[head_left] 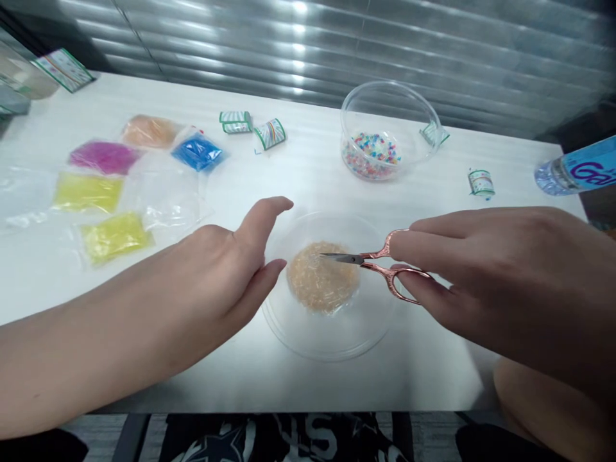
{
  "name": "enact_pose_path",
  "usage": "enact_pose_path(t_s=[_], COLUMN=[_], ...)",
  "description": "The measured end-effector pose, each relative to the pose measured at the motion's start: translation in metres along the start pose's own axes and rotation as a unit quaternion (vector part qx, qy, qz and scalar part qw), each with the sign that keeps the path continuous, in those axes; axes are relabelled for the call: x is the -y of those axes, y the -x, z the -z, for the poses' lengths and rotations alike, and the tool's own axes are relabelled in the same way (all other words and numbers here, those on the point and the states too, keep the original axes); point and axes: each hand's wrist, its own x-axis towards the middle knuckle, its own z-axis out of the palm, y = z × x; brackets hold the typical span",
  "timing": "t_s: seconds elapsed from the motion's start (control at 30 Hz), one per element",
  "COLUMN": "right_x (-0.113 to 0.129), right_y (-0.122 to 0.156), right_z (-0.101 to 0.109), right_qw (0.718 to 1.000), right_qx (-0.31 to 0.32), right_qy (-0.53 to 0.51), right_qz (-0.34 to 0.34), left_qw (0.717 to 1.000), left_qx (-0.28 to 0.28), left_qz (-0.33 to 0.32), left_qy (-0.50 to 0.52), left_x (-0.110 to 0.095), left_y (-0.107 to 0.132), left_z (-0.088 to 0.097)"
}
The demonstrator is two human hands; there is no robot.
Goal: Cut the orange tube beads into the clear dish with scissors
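My right hand [500,276] grips small scissors [359,258] by their rose-gold handles. The narrow blades point left over the tan, grainy mass [322,282] in a clear round bowl [332,350] and look nearly closed. Whether they touch the mass I cannot tell. Glossy highlights show on the mass; whether plastic film covers it is unclear. At the bowl's left rim, my left hand [240,263] is open, with thumb and forefinger apart and the other fingers hidden.
Clear packets of yellow [115,237], magenta [103,157], orange [150,131] and blue [198,152] material lie left. Behind stands a clear tub [370,173] of multicoloured pieces. Green-white wrappers [270,134] lie about. A water bottle [572,170] is at right.
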Motion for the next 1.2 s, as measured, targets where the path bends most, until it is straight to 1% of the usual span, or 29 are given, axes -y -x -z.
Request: enact_pose_path(t_s=[0.03, 0.07, 0.13, 0.2, 0.37, 0.5, 0.63, 0.77, 0.9, 1.0, 1.13, 1.2], right_x=[-0.001, -0.001, -0.001, -0.001, 0.000, -0.004, -0.005, -0.001, 0.001, -0.001, -0.003, -0.002], right_y=[0.002, 0.003, 0.005, 0.005, 0.001, 0.004, 0.009, 0.006, -0.001, -0.002, 0.003, 0.004], right_z=[0.000, 0.000, -0.001, 0.000, 0.003, 0.000, -0.003, 0.001, 0.000, -0.004, -0.003, -0.002], right_qw=[1.000, 1.000, 0.999, 0.999, 0.998, 0.999, 1.000, 0.998, 0.999, 1.000, 0.999, 0.999], right_qx=[-0.003, -0.005, -0.014, -0.019, 0.008, -0.004, -0.004, 0.006, -0.016, -0.005, -0.007, -0.010], right_qy=[0.007, 0.011, 0.015, 0.023, 0.061, 0.044, 0.021, 0.053, 0.038, 0.023, 0.029, 0.032], right_qz=[-0.007, -0.014, -0.024, -0.032, -0.029, -0.029, -0.021, -0.038, -0.016, -0.005, -0.017, -0.022], left_qw=[0.999, 0.999, 0.999, 0.999, 0.998, 0.996, 0.997, 0.997, 0.996, 0.995, 0.997, 0.996], left_qx=[0.026, 0.038, 0.042, 0.024, -0.043, -0.065, -0.063, -0.057, -0.064, -0.067, -0.056, -0.060], left_qz=[0.019, 0.027, 0.030, 0.016, -0.043, -0.053, -0.052, -0.052, -0.065, -0.068, -0.055, -0.062], left_qy=[0.004, 0.005, 0.012, 0.018, 0.001, -0.004, -0.002, 0.001, 0.005, 0.002, -0.003, 0.006], left_x=[-0.003, -0.006, -0.008, -0.006, 0.005, 0.008, 0.007, 0.006, 0.005, 0.003, 0.001, 0.001], left_y=[0.000, -0.001, -0.002, -0.004, -0.009, -0.010, -0.010, -0.011, -0.012, -0.011, -0.010, -0.010], left_z=[0.003, 0.006, 0.008, 0.007, -0.002, -0.006, -0.005, -0.003, -0.004, -0.004, -0.001, 0.000])
